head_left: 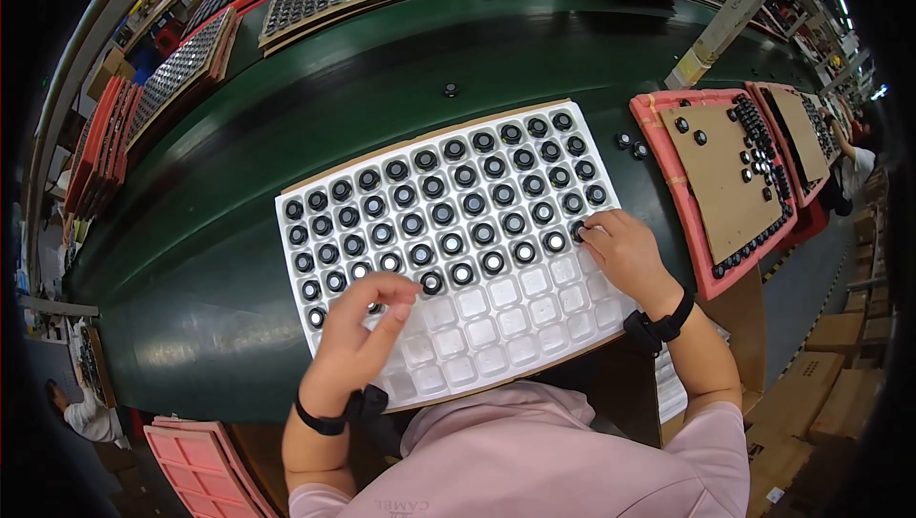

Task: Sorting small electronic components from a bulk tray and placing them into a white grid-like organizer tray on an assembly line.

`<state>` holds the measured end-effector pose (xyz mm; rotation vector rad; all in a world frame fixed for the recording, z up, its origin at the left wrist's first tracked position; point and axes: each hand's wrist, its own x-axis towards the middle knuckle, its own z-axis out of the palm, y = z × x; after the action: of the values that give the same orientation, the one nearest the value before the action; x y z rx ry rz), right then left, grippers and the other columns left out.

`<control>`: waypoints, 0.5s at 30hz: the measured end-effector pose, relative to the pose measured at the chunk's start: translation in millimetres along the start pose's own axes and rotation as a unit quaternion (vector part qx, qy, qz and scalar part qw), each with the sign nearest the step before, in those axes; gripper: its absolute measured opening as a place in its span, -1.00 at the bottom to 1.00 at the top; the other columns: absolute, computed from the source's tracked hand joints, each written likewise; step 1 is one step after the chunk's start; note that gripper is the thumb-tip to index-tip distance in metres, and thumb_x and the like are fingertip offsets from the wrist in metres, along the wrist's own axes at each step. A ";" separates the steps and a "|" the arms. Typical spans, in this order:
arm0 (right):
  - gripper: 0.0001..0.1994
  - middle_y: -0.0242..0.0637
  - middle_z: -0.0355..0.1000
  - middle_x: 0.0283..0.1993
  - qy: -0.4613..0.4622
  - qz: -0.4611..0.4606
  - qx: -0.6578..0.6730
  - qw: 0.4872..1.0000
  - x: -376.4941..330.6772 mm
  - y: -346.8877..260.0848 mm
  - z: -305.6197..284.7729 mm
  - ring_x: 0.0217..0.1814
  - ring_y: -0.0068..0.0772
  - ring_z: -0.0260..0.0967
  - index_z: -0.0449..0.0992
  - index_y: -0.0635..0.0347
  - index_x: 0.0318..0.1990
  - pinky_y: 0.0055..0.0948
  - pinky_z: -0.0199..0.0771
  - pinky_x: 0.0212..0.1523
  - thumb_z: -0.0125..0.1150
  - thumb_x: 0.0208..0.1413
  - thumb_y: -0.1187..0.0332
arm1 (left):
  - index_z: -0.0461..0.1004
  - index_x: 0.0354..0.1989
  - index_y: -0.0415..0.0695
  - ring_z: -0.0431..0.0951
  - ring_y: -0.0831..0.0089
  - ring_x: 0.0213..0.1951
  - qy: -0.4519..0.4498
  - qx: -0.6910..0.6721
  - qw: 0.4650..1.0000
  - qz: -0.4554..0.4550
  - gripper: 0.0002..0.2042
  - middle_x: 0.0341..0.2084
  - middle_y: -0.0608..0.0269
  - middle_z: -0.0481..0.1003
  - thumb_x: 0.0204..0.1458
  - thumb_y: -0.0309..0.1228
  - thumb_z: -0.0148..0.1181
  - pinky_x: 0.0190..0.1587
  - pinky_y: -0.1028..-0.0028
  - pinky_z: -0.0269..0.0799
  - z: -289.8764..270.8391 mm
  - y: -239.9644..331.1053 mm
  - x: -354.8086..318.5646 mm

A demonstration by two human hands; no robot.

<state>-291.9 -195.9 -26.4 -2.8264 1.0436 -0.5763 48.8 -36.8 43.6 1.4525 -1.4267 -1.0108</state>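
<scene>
A: What carries the work?

B: A dark green surface (286,136), curved by the lens. A white tray (506,327) of square pockets lies on a cardboard sheet in the middle. Its far rows hold round black parts (448,213); the near rows are bare. One stray part (450,90) sits alone farther back.

A: And around it?

B: To the right a red tray (668,165) carries a cardboard sheet (720,175) with more black parts along its edge, and two loose ones lie beside it. Stacks of filled trays (181,65) stand at the far left and along the back. Cardboard boxes (840,332) line the floor on the right. Another person (91,413) shows at the lower left rim.

A: What is hard to see?

B: The rim is black and bent. The far trays blur into rows of dots. The white tray's near edge is hidden behind the pink shirt (572,461).

A: The hands?

B: The left hand (358,337) hovers over the tray's left side. Thumb and forefinger are pinched together above a pocket; a dark part shows just under them, but I cannot tell whether they grip it. The right hand (625,251) rests at the tray's right edge, fingers curled together, their tips touching a part (578,229) at the end of a filled row. Both wrists wear black bands.
</scene>
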 end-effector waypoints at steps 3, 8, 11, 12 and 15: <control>-0.84 -0.30 0.49 -0.21 -0.025 0.001 0.032 0.999 3.6 2.5 -9.9 -0.13 -0.20 0.45 0.59 0.18 -0.30 -0.29 0.49 -0.15 0.33 -0.11 0.47 | 0.49 -0.15 -0.23 0.52 0.50 -0.24 -0.023 -0.082 0.996 -0.040 -0.85 -0.27 0.22 0.56 0.20 -0.44 0.10 -0.12 0.48 0.42 -9.8 -3.1 28.6; -0.86 -0.24 0.49 -0.18 -0.017 0.072 0.093 0.993 15.5 33.5 -24.3 -0.09 -0.12 0.45 0.58 0.22 -0.27 -0.27 0.48 -0.09 0.30 -0.03 0.46 | 0.48 -0.24 -0.20 0.51 0.59 -0.31 -0.025 -0.113 0.989 -0.090 -0.86 -0.29 0.24 0.56 0.23 -0.41 0.04 -0.21 0.54 0.44 -31.4 -11.6 87.5; -0.81 -0.18 0.49 -0.12 0.017 0.109 0.068 0.992 30.8 68.3 -30.8 -0.01 -0.06 0.42 0.56 0.24 -0.20 -0.24 0.44 0.00 0.27 0.01 0.44 | 0.47 -0.25 -0.16 0.51 0.58 -0.34 -0.013 -0.058 0.984 -0.170 -0.81 -0.30 0.28 0.55 0.23 -0.30 0.04 -0.25 0.54 0.46 -37.3 -8.3 119.2; -0.81 -0.18 0.49 -0.12 0.021 0.103 0.070 0.992 35.4 80.9 -30.1 -0.01 -0.06 0.42 0.56 0.24 -0.20 -0.24 0.44 0.00 0.27 0.01 0.44 | 0.47 -0.25 -0.16 0.51 0.58 -0.34 -0.007 -0.055 0.984 -0.168 -0.81 -0.30 0.28 0.55 0.23 -0.30 0.04 -0.25 0.54 0.46 -37.8 -8.0 129.8; -0.77 -0.13 0.47 -0.08 0.058 0.135 0.011 0.989 46.1 117.9 -11.9 0.02 -0.02 0.39 0.55 0.24 -0.15 -0.19 0.41 0.02 0.27 0.01 0.41 | 0.47 -0.27 -0.15 0.50 0.58 -0.37 -0.006 -0.062 0.973 -0.223 -0.84 -0.33 0.29 0.53 0.21 -0.32 0.06 -0.29 0.56 0.45 -31.4 -13.6 163.4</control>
<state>-336.2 -315.0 -23.7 -2.5952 1.4023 -0.7236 87.2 -199.3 42.7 1.7157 -1.0403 -1.3577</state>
